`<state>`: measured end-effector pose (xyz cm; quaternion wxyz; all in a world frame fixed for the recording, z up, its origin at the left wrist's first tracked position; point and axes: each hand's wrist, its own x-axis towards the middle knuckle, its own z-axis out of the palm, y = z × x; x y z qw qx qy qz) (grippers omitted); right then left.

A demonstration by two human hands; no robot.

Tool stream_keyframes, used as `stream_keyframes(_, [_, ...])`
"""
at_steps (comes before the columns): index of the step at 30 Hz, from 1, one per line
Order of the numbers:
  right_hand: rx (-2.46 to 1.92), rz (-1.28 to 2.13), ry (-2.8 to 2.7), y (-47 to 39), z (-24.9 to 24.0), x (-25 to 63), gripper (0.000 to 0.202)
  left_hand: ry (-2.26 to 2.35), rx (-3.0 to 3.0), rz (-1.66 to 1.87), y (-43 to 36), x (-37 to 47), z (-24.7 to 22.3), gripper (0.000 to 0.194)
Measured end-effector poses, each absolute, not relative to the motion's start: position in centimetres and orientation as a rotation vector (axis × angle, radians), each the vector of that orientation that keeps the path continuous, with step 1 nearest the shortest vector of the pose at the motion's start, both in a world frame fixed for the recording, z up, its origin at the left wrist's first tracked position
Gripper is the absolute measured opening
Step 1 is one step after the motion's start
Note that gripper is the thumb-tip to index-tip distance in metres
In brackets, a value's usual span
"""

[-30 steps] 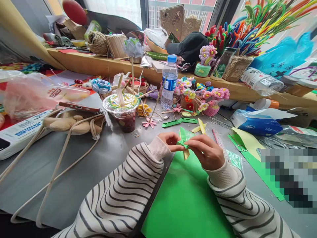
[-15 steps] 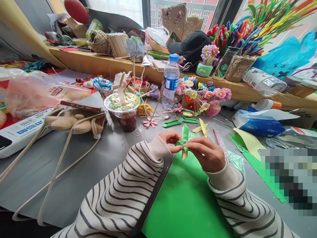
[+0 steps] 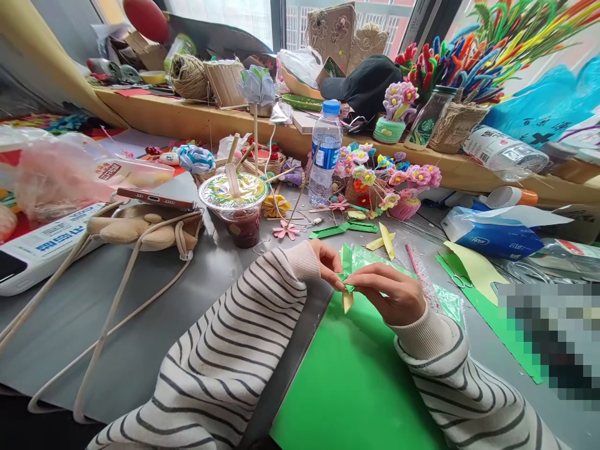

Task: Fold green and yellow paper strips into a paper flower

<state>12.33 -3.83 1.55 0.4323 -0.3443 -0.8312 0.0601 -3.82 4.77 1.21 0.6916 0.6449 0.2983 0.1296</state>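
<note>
Between my two hands is a folded paper piece (image 3: 347, 301) made of green and pale yellow strips. My left hand (image 3: 327, 264) pinches its left side, fingers closed. My right hand (image 3: 387, 290) grips its right side between thumb and fingertips, which cover part of the folds. Below them lies a large green sheet (image 3: 356, 375) on the grey table. Just beyond the hands are folded green strips (image 3: 359, 227) and crossed yellow strips (image 3: 385, 240). A clear plastic packet (image 3: 375, 259) lies partly behind my right hand.
A lidded drink cup (image 3: 237, 212) and a water bottle (image 3: 323, 162) stand beyond my hands. On the left, a phone (image 3: 157, 198) rests on a beige bag (image 3: 135, 230). To the right are scissors (image 3: 462, 279), a pink ruler (image 3: 419, 272) and a blue tissue pack (image 3: 497, 234).
The folded paper has tilted and dropped slightly, its yellow end now lower. My left fingers have shifted in toward its middle, near my right fingertips.
</note>
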Motion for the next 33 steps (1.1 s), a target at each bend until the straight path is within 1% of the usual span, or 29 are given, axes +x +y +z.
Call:
stream_keyframes(8, [-0.839, 0.163, -2.110, -3.8, 1.5, 12.3, 0.015, 0.697, 1.584, 0.161, 5.2, -3.9, 1.7, 0.026])
stream_keyframes(13, [-0.817, 0.169, -2.124, -3.8, 1.3, 12.2, 0.015, 0.637, 1.605, 0.089, 5.5, -3.7, 1.9, 0.023])
stream_keyframes(20, [-0.893, 0.184, -2.030, -3.6, 1.2, 12.6, 0.016, 0.640, 1.478, 0.190, 5.9, -3.5, 0.9, 0.025])
stream_keyframes(25, [-0.858, 0.279, -2.029, -3.6, 1.1, 12.6, 0.016, 0.667, 1.510, 0.121, 5.9, -3.7, 1.1, 0.025])
stream_keyframes(29, [-0.860, 0.358, -1.992, -3.4, 1.0, 12.6, 0.016, 0.677, 1.467, 0.101, 5.7, -3.4, 1.5, 0.031])
stream_keyframes(31, [-0.896, 0.420, -1.926, -3.2, 0.9, 12.8, 0.014, 0.674, 1.388, 0.145, 5.6, -3.2, 1.6, 0.039])
stream_keyframes(33, [-0.962, 0.558, -1.785, -2.9, 0.6, 13.3, 0.010, 0.683, 1.307, 0.205, 5.6, -3.1, 1.7, 0.049])
